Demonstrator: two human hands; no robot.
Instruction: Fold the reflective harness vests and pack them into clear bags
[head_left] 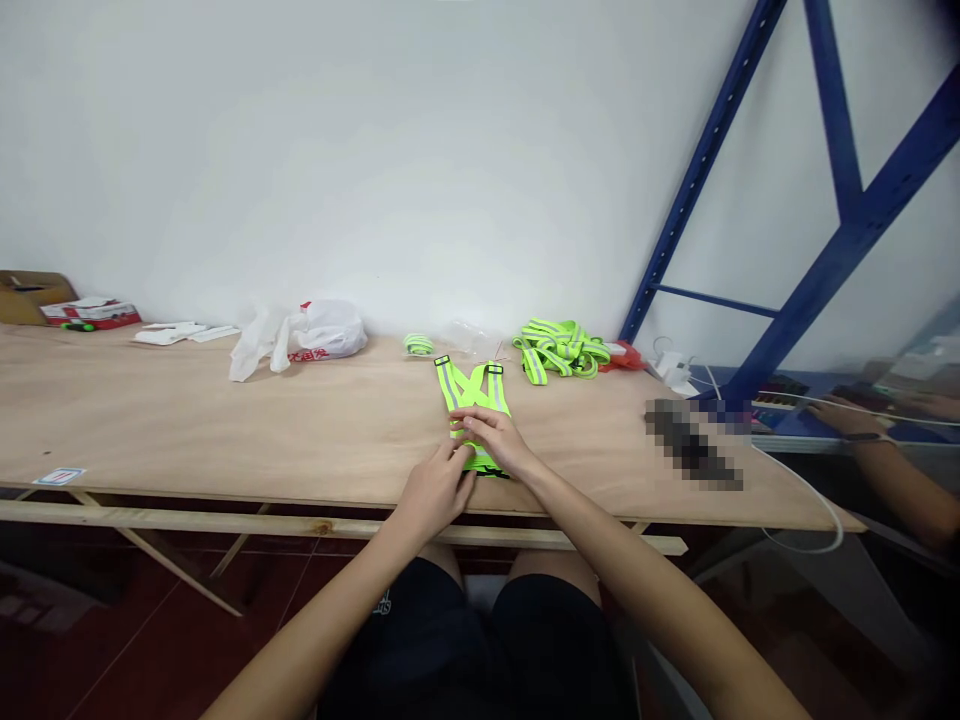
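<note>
A neon-yellow reflective vest (474, 385) made of crossed straps lies in front of me, its grey stripes and two black buckles toward the wall. My left hand (436, 492) is at its lower left edge, fingers curled onto the folded band. Over the vest's middle comes my right hand (496, 438) from the right, fingers bent together on a strap; the fingertips partly hide what they pinch. Black trim shows along the near edge. Beyond the vest sits a small rolled neon band (418, 344). To its right lies a heap of similar neon straps (559, 348).
A white plastic bag (326, 330) and clear wrapping (472, 340) lie by the wall. Boxes (94, 312) stand far left. A blurred dark object (690, 445) rests at right, near a white cable (814, 500) and blue rack (795, 300). Another person's arm (889, 470) shows far right.
</note>
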